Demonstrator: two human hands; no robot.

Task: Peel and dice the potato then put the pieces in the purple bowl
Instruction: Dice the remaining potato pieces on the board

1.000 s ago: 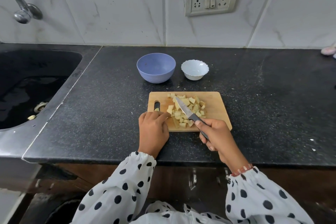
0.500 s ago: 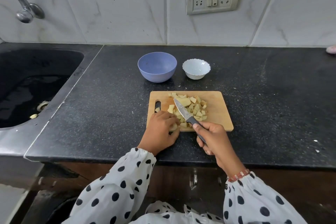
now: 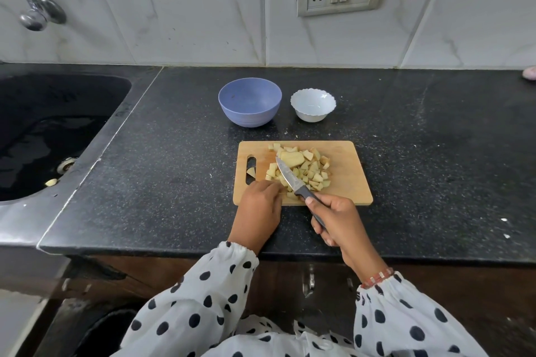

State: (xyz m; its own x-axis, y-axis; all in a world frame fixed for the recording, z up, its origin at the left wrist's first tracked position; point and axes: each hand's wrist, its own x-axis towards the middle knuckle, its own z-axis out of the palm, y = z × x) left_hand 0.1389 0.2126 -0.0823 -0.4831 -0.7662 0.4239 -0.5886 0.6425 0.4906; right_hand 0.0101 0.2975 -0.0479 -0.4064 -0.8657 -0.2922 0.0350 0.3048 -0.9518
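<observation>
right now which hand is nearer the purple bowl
Left. The left hand rests at the cutting board's near left corner, almost straight below the purple bowl. The right hand, gripping the knife, sits lower and further right.

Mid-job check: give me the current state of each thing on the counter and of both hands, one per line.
Potato pieces: diced, heaped on the board, one larger chunk uncut.
Cutting board: flat on the counter.
Purple bowl: upright, empty.
White bowl: upright, empty.
Knife: blade over the pieces.
Right hand: grips the knife handle.
Left hand: fingertips on pieces at the board's near edge.
</observation>
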